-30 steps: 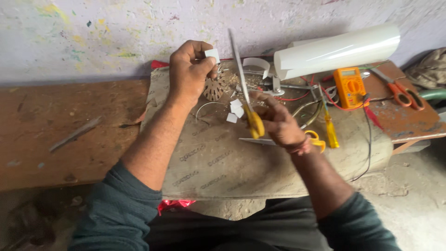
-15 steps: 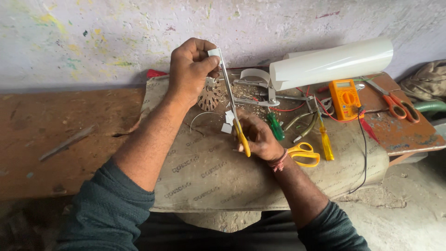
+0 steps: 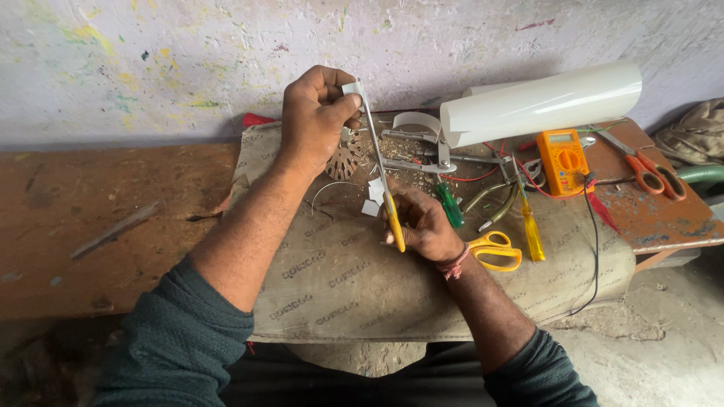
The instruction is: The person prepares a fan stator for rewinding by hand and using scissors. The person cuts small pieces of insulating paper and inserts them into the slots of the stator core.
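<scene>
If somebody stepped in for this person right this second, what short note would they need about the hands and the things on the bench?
Left hand: raised, pinching a small white strip between thumb and fingers.
Right hand: gripping yellow-handled scissors, blades pointing up to the strip.
Beneath the hands: a round slotted metal part and white offcuts on the sacking-covered bench.
Nearby: a white sheet roll, an orange meter, a second pair of yellow scissors, green and yellow screwdrivers.
Done: some pieces already trimmed off.
Left: the strip looks uncut where the blades meet it; I cannot tell whether they are closing.
</scene>
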